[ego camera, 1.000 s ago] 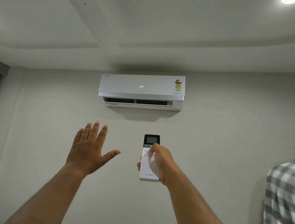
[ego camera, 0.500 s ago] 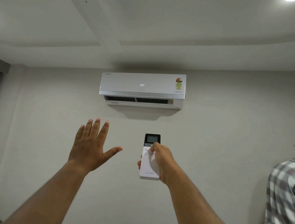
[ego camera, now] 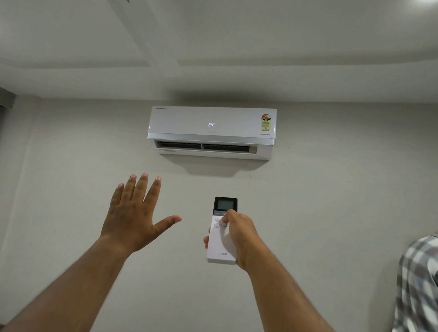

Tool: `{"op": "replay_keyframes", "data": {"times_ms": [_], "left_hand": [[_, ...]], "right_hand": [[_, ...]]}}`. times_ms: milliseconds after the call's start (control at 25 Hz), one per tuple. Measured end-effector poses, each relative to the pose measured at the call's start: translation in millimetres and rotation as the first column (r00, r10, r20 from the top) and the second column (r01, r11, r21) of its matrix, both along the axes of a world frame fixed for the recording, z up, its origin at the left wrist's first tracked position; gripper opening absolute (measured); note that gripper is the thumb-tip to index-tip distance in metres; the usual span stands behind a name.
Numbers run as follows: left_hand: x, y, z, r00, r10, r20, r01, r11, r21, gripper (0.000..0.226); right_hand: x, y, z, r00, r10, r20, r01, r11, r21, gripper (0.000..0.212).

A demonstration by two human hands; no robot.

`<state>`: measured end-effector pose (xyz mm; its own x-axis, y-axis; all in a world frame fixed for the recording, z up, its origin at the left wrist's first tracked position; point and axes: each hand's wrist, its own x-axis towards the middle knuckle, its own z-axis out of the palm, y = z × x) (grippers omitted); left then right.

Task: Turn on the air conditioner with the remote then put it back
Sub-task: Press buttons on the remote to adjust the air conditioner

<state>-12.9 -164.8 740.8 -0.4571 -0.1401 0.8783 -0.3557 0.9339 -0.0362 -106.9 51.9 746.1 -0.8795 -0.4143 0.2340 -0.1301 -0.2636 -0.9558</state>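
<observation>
Not much change over the last second: the air conditioner point(ego camera: 212, 129) at 12 o'clock on the wall shows "24°" on its front as before, louver slot open and dark, so my read is the unit is already on and the power step is done. The right hand point(ego camera: 240, 236) stays wrapped around the remote point(ego camera: 222, 237), fingers clenched on its body, thumb resting on the buttons just below the dark screen; remote sits at about 5 o'clock from the unit, well below it, pointed up at it. The left hand point(ego camera: 135, 216) is at 7 o'clock from the unit, palm flat toward the wall, fingers spread and released, holding nothing; it has drifted slightly upward. What's left: lower the arm and return the remote; its resting place is not in view. Materials: remote is a slim rectangular slab, smooth white plastic with a glossy black top and grey brand lettering near the bottom. Unit is a long white glossy plastic box with a yellow sticker on its right end. Wall matte, plain. A second person in a checked shirt point(ego camera: 426, 304) stands at 3 o'clock.
</observation>
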Motion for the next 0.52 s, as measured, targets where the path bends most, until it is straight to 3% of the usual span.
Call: {"op": "replay_keyframes", "data": {"times_ms": [520], "left_hand": [[5.5,-3.0,0.1,1.0,0.007,-0.008,-0.007,0.999,-0.032,0.109]], "right_hand": [[4.1,1.7,7.5,1.0,0.013,0.006,-0.013,1.0,0.014,0.045]]}}
